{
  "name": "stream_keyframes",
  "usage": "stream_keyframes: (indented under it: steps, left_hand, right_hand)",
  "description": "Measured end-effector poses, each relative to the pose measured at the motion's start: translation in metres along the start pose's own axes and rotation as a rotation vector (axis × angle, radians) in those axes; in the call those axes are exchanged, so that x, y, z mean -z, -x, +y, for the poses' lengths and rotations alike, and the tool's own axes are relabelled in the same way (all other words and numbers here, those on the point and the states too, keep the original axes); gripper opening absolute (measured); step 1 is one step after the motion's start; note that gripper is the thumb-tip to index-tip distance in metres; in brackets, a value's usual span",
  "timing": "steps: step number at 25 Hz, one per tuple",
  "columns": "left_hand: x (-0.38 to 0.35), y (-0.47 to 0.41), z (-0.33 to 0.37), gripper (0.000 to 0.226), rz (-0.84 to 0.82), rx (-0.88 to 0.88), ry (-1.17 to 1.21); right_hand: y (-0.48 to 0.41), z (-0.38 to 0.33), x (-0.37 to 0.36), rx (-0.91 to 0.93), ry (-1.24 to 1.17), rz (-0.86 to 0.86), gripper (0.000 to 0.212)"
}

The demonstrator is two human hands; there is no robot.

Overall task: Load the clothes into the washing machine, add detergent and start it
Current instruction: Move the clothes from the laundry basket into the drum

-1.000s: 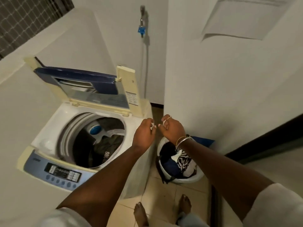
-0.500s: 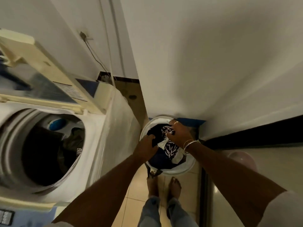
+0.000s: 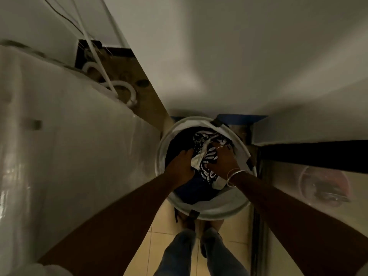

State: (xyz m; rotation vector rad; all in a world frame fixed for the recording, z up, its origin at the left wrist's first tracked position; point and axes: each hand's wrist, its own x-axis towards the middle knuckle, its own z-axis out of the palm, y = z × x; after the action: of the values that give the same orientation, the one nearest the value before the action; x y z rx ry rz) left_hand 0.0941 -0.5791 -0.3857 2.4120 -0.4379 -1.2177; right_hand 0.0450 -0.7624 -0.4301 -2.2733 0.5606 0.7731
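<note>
The clothes (image 3: 207, 156) lie in the basket (image 3: 219, 210) on the floor beside the washer (image 3: 69, 146). My left hand (image 3: 182, 164) and right hand (image 3: 222, 160) curl their fingers into the heap, gripping fabric.

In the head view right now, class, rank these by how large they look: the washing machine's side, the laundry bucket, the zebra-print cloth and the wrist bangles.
1. Washing machine's side, though it is nearest the camera, which inflates it.
2. Laundry bucket.
3. Zebra-print cloth, partly hidden by the hands.
4. Wrist bangles.
</note>
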Motion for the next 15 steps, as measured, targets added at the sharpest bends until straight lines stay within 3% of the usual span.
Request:
stream_keyframes:
  steps: [5, 9, 12, 15]
  left_hand:
    - [-0.034, -0.083, -0.001, 0.081, 0.043, -0.156, -0.211]
    - [-0.062, -0.145, 0.001, 0.075, 0.198, -0.234, -0.528]
    - [-0.071, -0.166, -0.001, 0.072, 0.225, -0.192, -0.668]
    - [-0.068, -0.172, 0.005, 0.050, 0.226, -0.176, -0.626]
  right_hand:
    - [-0.027, 0.029, -0.028, -0.129, -0.007, 0.127, 0.102]
    - [-0.040, 0.038, -0.048, -0.051, 0.155, 0.320, 0.112]
    - [-0.057, 0.044, -0.057, -0.080, 0.154, 0.255, 0.104]
    - [-0.068, 0.052, -0.065, -0.095, 0.029, 0.215, 0.083]
